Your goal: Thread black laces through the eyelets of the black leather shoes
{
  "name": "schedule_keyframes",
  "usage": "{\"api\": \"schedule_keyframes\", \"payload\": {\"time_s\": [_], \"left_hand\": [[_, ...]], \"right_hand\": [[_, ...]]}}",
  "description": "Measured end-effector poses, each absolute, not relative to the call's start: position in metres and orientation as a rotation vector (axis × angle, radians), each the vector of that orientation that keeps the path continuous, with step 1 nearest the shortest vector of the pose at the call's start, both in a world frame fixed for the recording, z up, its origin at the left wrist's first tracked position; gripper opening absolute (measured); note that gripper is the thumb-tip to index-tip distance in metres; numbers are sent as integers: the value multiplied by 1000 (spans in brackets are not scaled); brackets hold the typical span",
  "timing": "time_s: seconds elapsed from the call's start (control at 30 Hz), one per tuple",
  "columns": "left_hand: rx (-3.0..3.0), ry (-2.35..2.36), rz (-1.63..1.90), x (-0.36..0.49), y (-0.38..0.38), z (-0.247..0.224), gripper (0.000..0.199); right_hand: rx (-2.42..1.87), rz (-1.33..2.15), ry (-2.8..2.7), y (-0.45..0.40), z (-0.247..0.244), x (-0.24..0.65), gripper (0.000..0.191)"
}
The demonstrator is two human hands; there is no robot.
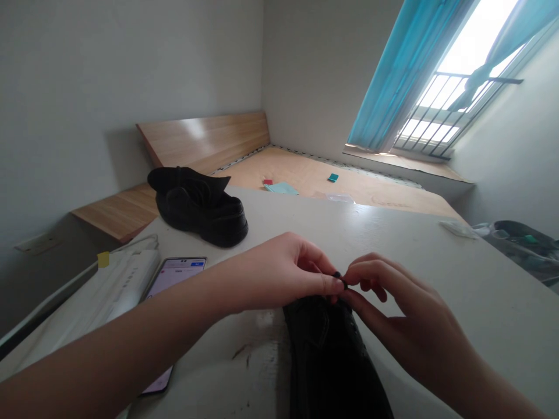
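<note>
A black shoe stands on the white table below my hands, its front part towards me. My left hand pinches a short black shoelace between thumb and fingertips, just above the shoe's opening. My right hand meets it there from the right, thumb and index finger closed on the same lace, the other fingers loosely curled. The fingers partly cover the lace, so its ends are hidden. A second black shoe rests farther back on the left, apart from both hands.
Left of my forearm lie a phone with its screen lit and a white power strip-like object. Beyond the white table is a wooden bed board with small cloths and packets. Plastic bags sit at the right, under a blue-curtained window.
</note>
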State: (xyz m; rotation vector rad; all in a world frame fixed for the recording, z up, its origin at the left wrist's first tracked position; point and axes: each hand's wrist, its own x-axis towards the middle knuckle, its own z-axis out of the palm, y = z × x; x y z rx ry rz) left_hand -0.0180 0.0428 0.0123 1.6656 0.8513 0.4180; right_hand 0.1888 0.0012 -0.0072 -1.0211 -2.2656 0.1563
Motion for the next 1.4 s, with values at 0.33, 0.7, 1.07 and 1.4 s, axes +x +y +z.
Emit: {"api": "schedule_keyframes", "payload": {"time_s": [0.33, 0.7, 1.07, 1.4], "left_hand": [[1715, 900, 364, -22, 46, 18, 27], [2066, 887, 518, -17, 28, 26, 15], [2692, 840, 645, -11, 21, 23, 10], [3067, 765, 714, 0, 12, 18, 8]], "right_hand": [[-683, -85, -2450, 9, -9, 197, 21], [-999, 443, -2190, 4, -8, 187, 20], [-978, 894, -2111, 12, -7, 183, 11], [-1009, 1077, -1896, 18, -14, 201, 20]]}}
